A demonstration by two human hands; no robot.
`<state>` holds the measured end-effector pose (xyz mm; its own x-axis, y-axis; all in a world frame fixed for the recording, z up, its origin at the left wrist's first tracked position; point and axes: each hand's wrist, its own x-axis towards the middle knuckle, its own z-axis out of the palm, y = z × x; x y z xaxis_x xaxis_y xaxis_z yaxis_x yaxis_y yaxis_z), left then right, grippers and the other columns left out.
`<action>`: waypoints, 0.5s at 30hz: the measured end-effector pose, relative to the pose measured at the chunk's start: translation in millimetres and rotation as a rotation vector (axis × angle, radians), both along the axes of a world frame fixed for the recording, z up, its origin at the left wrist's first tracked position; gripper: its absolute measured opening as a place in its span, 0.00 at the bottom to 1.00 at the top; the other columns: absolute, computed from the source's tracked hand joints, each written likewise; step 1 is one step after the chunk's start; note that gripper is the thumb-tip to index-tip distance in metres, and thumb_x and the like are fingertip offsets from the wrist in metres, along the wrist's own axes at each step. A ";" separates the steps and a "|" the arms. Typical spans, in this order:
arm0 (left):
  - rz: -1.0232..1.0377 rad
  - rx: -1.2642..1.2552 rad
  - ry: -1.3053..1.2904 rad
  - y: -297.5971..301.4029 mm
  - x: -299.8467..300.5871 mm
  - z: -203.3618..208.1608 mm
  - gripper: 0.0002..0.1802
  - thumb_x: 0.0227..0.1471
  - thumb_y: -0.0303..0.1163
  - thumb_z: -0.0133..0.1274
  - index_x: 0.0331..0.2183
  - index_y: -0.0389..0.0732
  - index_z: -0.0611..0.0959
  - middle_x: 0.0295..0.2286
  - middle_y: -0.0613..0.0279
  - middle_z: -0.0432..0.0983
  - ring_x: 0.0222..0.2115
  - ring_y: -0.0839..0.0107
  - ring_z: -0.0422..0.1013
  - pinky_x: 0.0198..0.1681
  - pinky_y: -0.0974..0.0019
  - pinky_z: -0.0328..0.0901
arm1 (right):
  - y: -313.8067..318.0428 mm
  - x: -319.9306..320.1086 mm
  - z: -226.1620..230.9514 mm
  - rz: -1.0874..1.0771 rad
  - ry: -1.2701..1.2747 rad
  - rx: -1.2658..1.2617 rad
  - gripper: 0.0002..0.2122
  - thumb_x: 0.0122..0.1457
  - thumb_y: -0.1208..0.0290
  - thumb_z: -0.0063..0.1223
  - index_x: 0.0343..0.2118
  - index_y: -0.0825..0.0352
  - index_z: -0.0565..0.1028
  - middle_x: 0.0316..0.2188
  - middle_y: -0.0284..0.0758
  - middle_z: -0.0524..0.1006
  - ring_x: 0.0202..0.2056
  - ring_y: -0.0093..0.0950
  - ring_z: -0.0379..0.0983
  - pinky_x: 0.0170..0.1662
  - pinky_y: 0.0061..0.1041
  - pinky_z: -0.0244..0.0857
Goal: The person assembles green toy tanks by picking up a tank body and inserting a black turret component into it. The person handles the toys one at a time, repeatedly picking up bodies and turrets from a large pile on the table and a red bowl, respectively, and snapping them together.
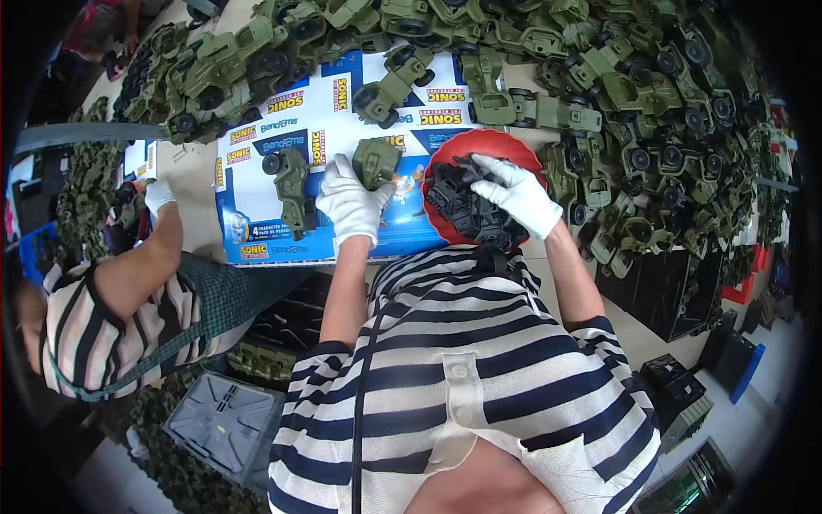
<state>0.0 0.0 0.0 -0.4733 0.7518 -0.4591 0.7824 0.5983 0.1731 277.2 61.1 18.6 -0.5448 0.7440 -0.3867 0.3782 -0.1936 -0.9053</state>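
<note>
My left hand [352, 202], in a white glove, grips the near end of an olive-green toy jeep [377, 163] that lies over the printed cardboard sheet [257, 195]. Just left of it another green toy jeep [294, 190] rests on the sheet. In a red scalloped bowl [517, 147] lies a heap of small black plastic parts [462, 208]. Reaching into this bowl, my gloved right hand [519, 199] has its thumb and fingers bent at the black parts. Whatever sits between its fingertips is too small to make out.
Green toy jeeps are piled along the far side [548, 34] and the right side [668, 163] of the table. On the left a co-worker's gloved hand [159, 196] works at the same table. A grey crate [224, 424] stands below at the left, a black crate [646, 295] at the right.
</note>
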 end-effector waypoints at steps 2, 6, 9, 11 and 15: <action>0.020 0.173 -0.125 -3.1 -15.4 -33.9 0.56 0.42 0.57 0.63 0.60 0.29 0.61 0.51 0.40 0.71 0.50 0.58 0.72 0.54 0.59 0.63 | 6.1 -7.8 5.9 -0.134 0.227 -0.183 0.25 0.64 0.69 0.53 0.63 0.67 0.63 0.53 0.35 0.74 0.51 0.24 0.72 0.51 0.19 0.66; 0.106 0.262 -0.775 6.5 -32.1 -15.6 0.38 0.49 0.42 0.63 0.55 0.29 0.71 0.40 0.49 0.81 0.40 0.66 0.77 0.43 0.68 0.69 | 18.8 -13.4 -23.9 -0.221 0.480 -0.374 0.23 0.65 0.71 0.50 0.61 0.72 0.63 0.48 0.37 0.76 0.37 0.22 0.74 0.40 0.22 0.70; 0.165 0.396 -1.190 -9.1 -15.8 23.0 0.44 0.54 0.41 0.60 0.61 0.29 0.58 0.45 0.49 0.76 0.45 0.70 0.73 0.47 0.71 0.67 | 21.7 -15.5 -24.3 -0.257 0.706 -0.453 0.25 0.65 0.74 0.49 0.63 0.74 0.58 0.44 0.36 0.75 0.37 0.22 0.73 0.39 0.22 0.70; 0.051 0.336 -1.266 -14.8 1.8 60.5 0.46 0.56 0.44 0.58 0.63 0.28 0.54 0.47 0.48 0.75 0.46 0.70 0.72 0.49 0.71 0.66 | 22.1 -17.0 -14.4 -0.264 0.747 -0.484 0.26 0.65 0.75 0.48 0.64 0.73 0.57 0.46 0.34 0.75 0.38 0.21 0.72 0.41 0.21 0.69; -0.143 0.294 -1.085 -19.1 17.9 67.5 0.43 0.56 0.46 0.56 0.62 0.33 0.58 0.41 0.45 0.77 0.40 0.62 0.75 0.45 0.64 0.68 | 18.3 -14.7 -13.9 -0.222 0.595 -0.412 0.25 0.65 0.70 0.49 0.63 0.73 0.60 0.56 0.34 0.70 0.52 0.22 0.66 0.55 0.22 0.60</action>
